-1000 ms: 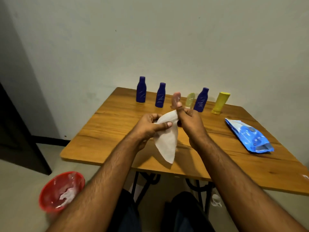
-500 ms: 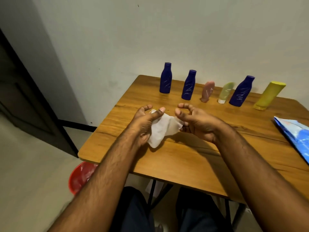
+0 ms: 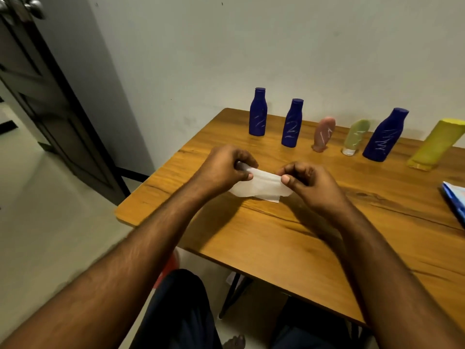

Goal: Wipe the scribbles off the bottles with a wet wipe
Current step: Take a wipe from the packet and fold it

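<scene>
Looking down from my head, I have the wet wipe (image 3: 261, 185) stretched between my two hands above the table (image 3: 276, 238), its lower edge hanging down toward the wood or perhaps brushing it; I cannot tell which. I judge it limp, light and damp, likely to cling and bunch up, so it is best taken by its top corners, where I have it, and later wadded flat under my fingertips for rubbing.

My left hand (image 3: 226, 165) is curled nearly closed, thumb pressed against the bent fingers, pinching the wipe's left end. My right hand (image 3: 308, 180) is curled the same way, thumb tip on the right end. Neither hand touches anything else.

The bottles stand in a row beyond my knuckles, well apart from both hands, near the wall. Ahead of my left hand are two dark blue bottles (image 3: 258, 113), (image 3: 292, 124), each with pale scribbles. Ahead of my right hand are a pink tube (image 3: 324, 133) and a green tube (image 3: 355, 137), then a bigger blue bottle (image 3: 385, 137) with zigzag marks, and furthest to my right a yellow tube (image 3: 435, 144). I judge them light, smooth plastic, apt to tip or slide, so each should be gripped round its body while I rub. None is wiped yet.

A blue pack (image 3: 455, 197) lies off to my right.
</scene>
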